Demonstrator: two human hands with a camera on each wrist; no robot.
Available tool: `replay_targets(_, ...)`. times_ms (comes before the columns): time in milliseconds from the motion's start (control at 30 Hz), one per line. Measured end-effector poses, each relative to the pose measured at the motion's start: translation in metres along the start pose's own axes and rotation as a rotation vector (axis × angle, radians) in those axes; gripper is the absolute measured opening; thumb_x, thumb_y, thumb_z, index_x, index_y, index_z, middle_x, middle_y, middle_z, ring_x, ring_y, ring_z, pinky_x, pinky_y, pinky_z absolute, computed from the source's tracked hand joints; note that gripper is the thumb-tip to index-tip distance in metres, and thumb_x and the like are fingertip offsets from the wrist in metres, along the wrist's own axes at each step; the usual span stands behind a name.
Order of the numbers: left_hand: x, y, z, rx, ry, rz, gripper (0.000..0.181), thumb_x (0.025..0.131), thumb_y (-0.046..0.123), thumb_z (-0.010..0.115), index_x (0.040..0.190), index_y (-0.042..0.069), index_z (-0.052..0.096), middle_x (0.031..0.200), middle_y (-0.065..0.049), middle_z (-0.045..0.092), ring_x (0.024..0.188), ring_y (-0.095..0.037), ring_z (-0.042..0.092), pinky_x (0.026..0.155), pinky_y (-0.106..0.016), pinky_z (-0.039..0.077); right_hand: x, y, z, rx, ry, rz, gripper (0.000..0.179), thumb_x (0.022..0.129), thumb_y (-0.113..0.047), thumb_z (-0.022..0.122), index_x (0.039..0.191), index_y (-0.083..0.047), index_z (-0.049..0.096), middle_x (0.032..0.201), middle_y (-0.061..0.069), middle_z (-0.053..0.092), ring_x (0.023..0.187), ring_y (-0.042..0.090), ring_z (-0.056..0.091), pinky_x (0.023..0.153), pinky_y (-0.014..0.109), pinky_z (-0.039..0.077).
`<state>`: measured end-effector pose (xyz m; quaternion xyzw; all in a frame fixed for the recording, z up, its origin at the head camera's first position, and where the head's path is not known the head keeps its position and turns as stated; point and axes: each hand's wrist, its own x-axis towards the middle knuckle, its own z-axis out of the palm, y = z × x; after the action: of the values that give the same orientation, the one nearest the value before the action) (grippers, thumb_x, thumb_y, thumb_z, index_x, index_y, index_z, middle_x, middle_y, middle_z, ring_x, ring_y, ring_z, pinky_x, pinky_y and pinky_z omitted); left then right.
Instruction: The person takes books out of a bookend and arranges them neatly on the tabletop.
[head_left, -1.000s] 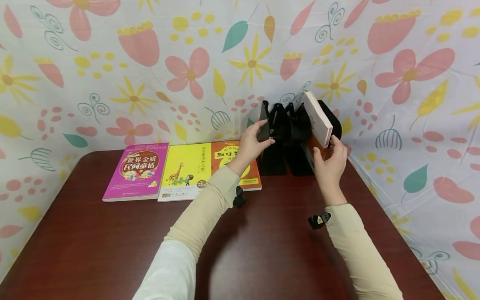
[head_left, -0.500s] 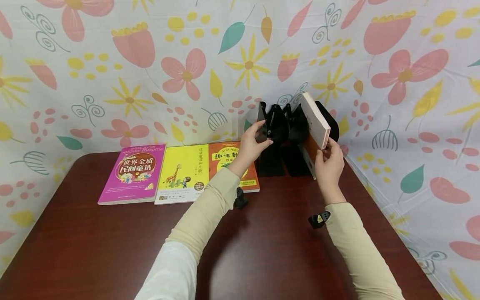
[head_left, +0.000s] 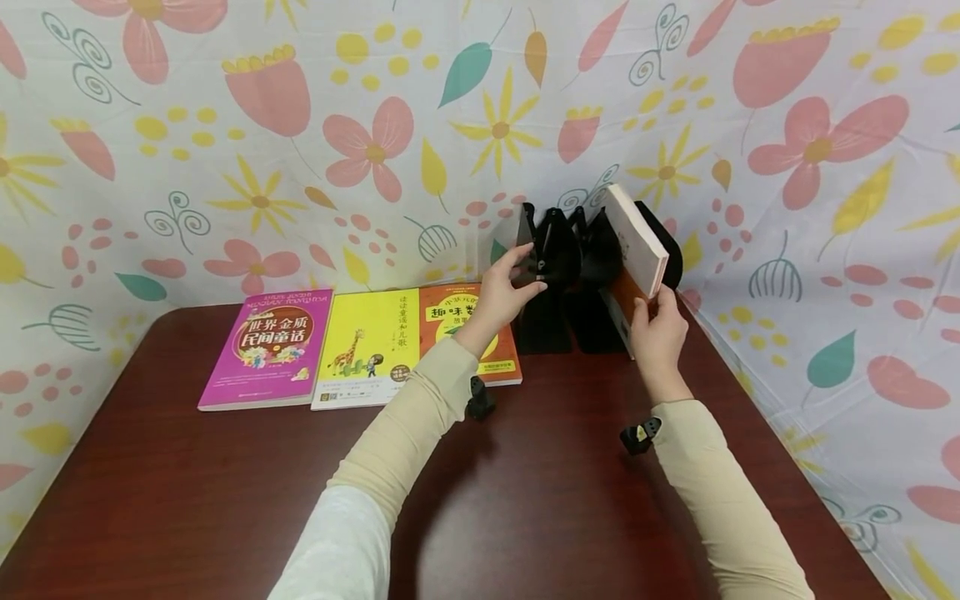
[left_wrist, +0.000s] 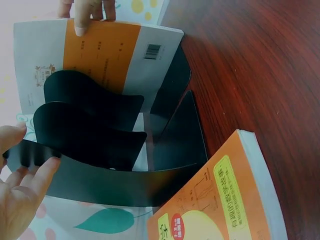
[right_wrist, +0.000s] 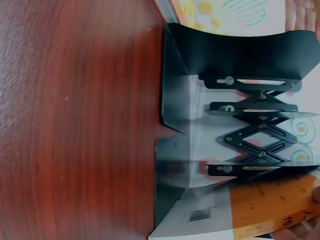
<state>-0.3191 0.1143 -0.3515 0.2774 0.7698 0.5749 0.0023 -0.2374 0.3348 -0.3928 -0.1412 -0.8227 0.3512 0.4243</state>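
A black expandable bookend [head_left: 558,250] with folding scissor links stands at the back right against the patterned cloth. My left hand [head_left: 504,296] grips the edge of its left end plate, thumb and fingers on either side, as the left wrist view [left_wrist: 100,180] also shows. Between the right-hand plates a white and orange book [head_left: 637,237] stands upright, leaning slightly. My right hand [head_left: 663,333] pinches this book by its near edge. In the right wrist view the book's orange stripe [right_wrist: 270,205] and barcode face the scissor links.
Left of the bookend three books lie flat in a row: a purple one [head_left: 266,346], a yellow one [head_left: 367,342] and an orange one [head_left: 498,362]. The orange one sits close to the bookend's base. Patterned cloth [head_left: 390,75] rises behind and to the right of the brown table [head_left: 525,500].
My right fingers have shifted slightly along the book's near edge. The left hand stays on the bookend's plate, and the flat books have not moved on the table.
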Motion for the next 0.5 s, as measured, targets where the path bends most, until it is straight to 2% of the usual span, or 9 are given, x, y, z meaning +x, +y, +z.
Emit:
replay_targets(267, 0.0003, 0.0026, 0.0007, 0.009, -0.028, -0.033, 0.062, 0.091, 0.006, 0.065, 0.147, 0.014, 0.039, 0.148, -0.007, 0.041, 0.128, -0.027, 0.047, 0.1, -0.034, 0.045, 0.0023, -0.0019, -0.0055, -0.012, -0.008, 0.008, 0.018, 0.089, -0.003, 0.063, 0.102, 0.008, 0.058, 0.091, 0.03, 0.065, 0.078, 0.046, 0.057, 0.071, 0.056, 0.042)
replay_targets(500, -0.0007, 0.0005, -0.0007, -0.013, -0.035, -0.048, 0.062, 0.092, 0.007, 0.065, 0.148, 0.015, 0.039, 0.15, -0.005, 0.039, 0.129, -0.026, 0.046, 0.101, -0.038, 0.044, -0.0026, -0.0006, -0.0085, -0.019, -0.035, 0.009, 0.017, 0.091, -0.004, 0.062, 0.103, 0.008, 0.058, 0.092, 0.029, 0.065, 0.074, 0.042, 0.057, 0.066, 0.049, 0.042)
